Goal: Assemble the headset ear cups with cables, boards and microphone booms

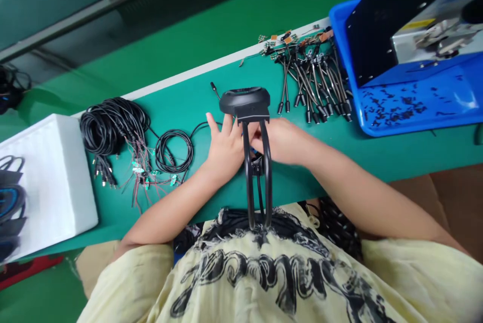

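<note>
I have the left hand [226, 151] over the smooth green tabletop [339, 162], its fingers partly spread and pointing away from the body, some fingertips hidden behind a rounded black plastic head [245, 101] on two slim black tubes [248, 177]. I cannot tell whether that hand pinches anything. The right hand [287, 140] meets it from the other side, fingers curled inward; the tubes block my view, so I cannot tell what its grip closes on.

The round coil of thin black cable [158, 153] lies on the tabletop just left of the left hand, and a loose length runs from it toward that hand. Farther left I see a thick heap of black cables [105, 127], small green circuit boards [138, 168] on thin red wires, and a white foam box [71, 162]. At right, short dark cables with black cylindrical ends [313, 84] lie beside a bright blue plastic tray [449, 104] holding scattered tiny black pieces [405, 106]
</note>
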`<state>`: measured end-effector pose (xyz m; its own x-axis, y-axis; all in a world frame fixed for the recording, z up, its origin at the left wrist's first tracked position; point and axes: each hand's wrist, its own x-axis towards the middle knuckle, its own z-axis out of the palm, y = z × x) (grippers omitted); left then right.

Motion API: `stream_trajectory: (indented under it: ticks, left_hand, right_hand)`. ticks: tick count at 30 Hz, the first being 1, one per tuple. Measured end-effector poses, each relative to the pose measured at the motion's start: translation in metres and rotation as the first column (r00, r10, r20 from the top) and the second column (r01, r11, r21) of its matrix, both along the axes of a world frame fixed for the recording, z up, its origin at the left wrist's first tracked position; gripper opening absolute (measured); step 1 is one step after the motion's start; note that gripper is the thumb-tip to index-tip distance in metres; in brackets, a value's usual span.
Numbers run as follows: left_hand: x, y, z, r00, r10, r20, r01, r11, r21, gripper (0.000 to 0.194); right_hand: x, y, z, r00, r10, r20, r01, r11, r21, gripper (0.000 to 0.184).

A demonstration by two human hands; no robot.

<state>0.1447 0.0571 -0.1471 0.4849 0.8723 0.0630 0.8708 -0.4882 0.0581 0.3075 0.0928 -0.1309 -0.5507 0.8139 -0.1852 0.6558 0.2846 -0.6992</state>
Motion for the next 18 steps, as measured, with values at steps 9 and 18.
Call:
stream_trajectory:
  ticks: [9,18]
  left_hand:
    - [-0.013,0.006,-0.006,0.987,0.006,-0.163,0.000,0.999,0.040,0.096]
    - [-0.015,0.005,-0.008,0.983,0.040,-0.181,-0.036,0.999,0.023,0.109]
  right_hand:
    - [-0.012,0.056,-0.040,0.942,-0.303,-0.143,0.255,0.925,-0.281,0.005]
    - [-0.011,0.050,-0.047,0.924,-0.353,-0.145,0.295,0.902,-0.315,0.012]
